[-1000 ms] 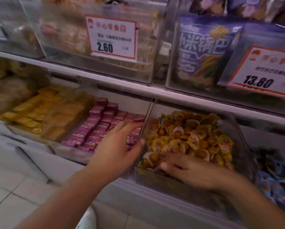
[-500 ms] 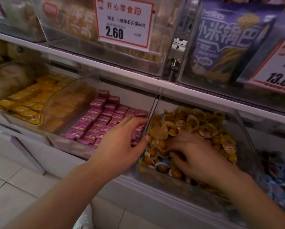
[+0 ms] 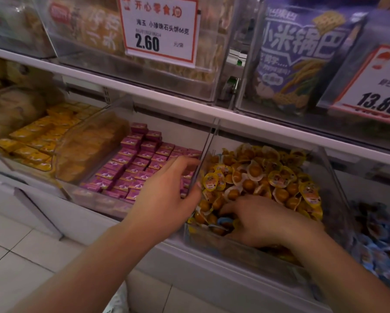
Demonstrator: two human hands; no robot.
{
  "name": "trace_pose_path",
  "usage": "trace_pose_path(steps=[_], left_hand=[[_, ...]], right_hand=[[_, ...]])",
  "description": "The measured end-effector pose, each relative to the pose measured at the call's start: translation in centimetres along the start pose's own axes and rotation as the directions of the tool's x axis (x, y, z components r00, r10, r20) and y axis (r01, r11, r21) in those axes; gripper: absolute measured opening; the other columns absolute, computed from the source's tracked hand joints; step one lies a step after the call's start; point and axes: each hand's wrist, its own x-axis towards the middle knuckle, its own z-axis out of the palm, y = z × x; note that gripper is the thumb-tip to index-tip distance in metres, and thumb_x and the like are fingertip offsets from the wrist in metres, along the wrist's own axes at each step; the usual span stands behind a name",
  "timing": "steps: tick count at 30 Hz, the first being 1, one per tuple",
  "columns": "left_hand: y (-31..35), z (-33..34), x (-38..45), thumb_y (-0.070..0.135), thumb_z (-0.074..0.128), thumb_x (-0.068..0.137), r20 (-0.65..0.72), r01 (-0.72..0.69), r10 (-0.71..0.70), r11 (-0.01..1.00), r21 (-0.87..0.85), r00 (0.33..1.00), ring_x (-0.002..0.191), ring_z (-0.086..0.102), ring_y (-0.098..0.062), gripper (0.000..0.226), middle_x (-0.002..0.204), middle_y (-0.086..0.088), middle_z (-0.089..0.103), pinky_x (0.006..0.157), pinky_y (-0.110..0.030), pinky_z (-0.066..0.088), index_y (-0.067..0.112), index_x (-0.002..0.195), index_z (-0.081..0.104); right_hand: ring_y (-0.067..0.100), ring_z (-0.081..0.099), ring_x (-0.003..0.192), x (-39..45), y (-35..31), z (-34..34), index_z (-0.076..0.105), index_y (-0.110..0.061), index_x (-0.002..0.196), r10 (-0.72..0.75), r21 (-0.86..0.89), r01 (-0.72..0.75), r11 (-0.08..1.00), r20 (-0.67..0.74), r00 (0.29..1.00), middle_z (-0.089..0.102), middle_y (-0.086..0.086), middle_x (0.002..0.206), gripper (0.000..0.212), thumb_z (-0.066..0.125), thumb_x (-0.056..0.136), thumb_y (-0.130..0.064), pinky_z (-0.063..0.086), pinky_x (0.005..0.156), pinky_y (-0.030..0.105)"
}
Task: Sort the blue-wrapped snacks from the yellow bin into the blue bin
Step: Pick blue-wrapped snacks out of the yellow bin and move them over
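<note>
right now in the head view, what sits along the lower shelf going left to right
yellow packets → pink boxes → left hand on the divider → yellow bin with the right hand inside → blue bin

A: What colour fills the clear bin (image 3: 329, 177) at centre right?
B: Yellow-lidded snacks (image 3: 277, 177), orange inside; one blue-wrapped snack (image 3: 225, 220) low down.
A: And left of it?
B: Magenta boxes (image 3: 142, 164), then yellow packets (image 3: 33, 141). White price tag (image 3: 159, 28), red border, black digits.

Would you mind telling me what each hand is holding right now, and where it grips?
The left hand grips the yellow bin's clear side wall at its top edge. The right hand digs among the snacks by a blue-wrapped one; whether it holds it cannot be told.
</note>
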Motion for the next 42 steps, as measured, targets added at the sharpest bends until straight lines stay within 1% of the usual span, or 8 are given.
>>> trace_pose_path(steps=[7,14,23,30,35,38,40,42], left_hand=[[0.2,1.1,0.4,0.035,0.061,0.087,-0.022,0.054,-0.056,0.997,-0.057,0.998,0.096,0.058,0.004,0.028,0.112,0.020,0.059,0.070,-0.025,0.053,0.041,0.111,0.049],[0.1,1.4,0.4,0.038,0.061,0.089,-0.029,0.044,-0.046,0.996,-0.077,0.999,0.096,0.058,0.005,0.026,0.111,0.021,0.057,0.064,-0.021,0.050,0.042,0.111,0.047],[0.0,0.9,0.5,0.043,0.059,0.085,-0.017,0.035,-0.037,0.994,-0.100,0.999,0.095,0.058,0.007,0.028,0.108,0.023,0.058,0.065,-0.016,0.050,0.045,0.110,0.048],[0.2,0.7,0.8,0.034,0.066,0.085,-0.069,0.002,-0.006,0.998,-0.059,0.998,0.098,0.057,0.006,0.030,0.108,0.023,0.057,0.069,-0.013,0.047,0.044,0.110,0.051],[2.7,0.3,0.9,0.012,0.056,0.085,-0.301,-0.237,0.197,0.966,-0.105,0.933,0.103,0.055,0.001,0.026,0.107,0.011,0.057,0.085,-0.007,0.038,0.019,0.110,0.062],[4.4,1.2,0.6,0.014,0.053,0.088,-0.299,-0.330,0.269,0.928,-0.176,0.915,0.106,0.058,-0.007,0.024,0.108,0.006,0.058,0.089,-0.017,0.043,0.014,0.109,0.063],[5.7,2.5,0.5,0.021,0.056,0.093,-0.188,-0.222,0.166,0.917,-0.332,0.968,0.106,0.062,-0.010,0.022,0.110,0.007,0.062,0.087,-0.024,0.049,0.020,0.114,0.061],[7.5,3.9,0.6,0.030,0.059,0.097,-0.004,0.108,-0.144,0.759,-0.642,0.990,0.095,0.069,-0.009,0.020,0.106,0.006,0.070,0.072,-0.024,0.056,0.026,0.116,0.061]], right_hand=[[0.009,0.054,0.095,0.4,-1.1,-0.1,0.059,-0.042,0.122,-0.028,0.095,0.034,0.995,-0.057,0.998,0.055,-0.012,0.108,0.067,0.044,0.072,-0.084,0.043,0.076,0.026],[0.000,0.067,0.070,0.4,-0.5,-0.9,0.069,-0.037,0.096,-0.016,0.447,0.014,0.894,0.000,1.000,0.070,-0.016,0.081,0.041,0.068,0.063,-0.062,0.059,0.065,0.031],[-0.001,0.066,0.094,0.7,0.1,-2.1,0.067,-0.039,0.110,-0.126,0.492,0.018,0.870,0.186,0.974,0.069,-0.017,0.105,0.043,0.080,0.070,-0.045,0.057,0.086,0.030],[0.005,0.071,0.089,-0.2,0.0,-1.2,0.075,-0.035,0.104,-0.116,0.632,0.107,0.767,-0.028,0.993,0.075,-0.014,0.097,0.034,0.083,0.072,-0.027,0.059,0.082,0.032],[0.014,0.066,0.074,-1.8,0.3,-3.1,0.074,-0.036,0.092,0.123,0.809,0.188,0.557,-0.305,0.944,0.075,0.010,0.089,0.032,0.083,0.075,-0.009,0.055,0.067,0.033],[0.014,0.069,0.070,-3.3,0.8,-4.4,0.073,-0.018,0.101,0.248,0.939,0.263,0.222,-0.315,0.916,0.077,0.009,0.088,0.035,0.082,0.067,-0.014,0.053,0.058,0.024],[0.023,0.072,0.079,-4.4,1.2,-4.6,0.069,-0.006,0.108,0.304,0.959,0.283,0.004,-0.271,0.913,0.076,0.015,0.098,0.048,0.078,0.063,-0.020,0.053,0.057,0.026],[0.023,0.072,0.082,-5.1,1.4,-4.5,0.069,-0.003,0.110,0.351,0.954,0.297,-0.028,-0.269,0.897,0.075,0.018,0.102,0.047,0.077,0.065,-0.019,0.054,0.058,0.025]])
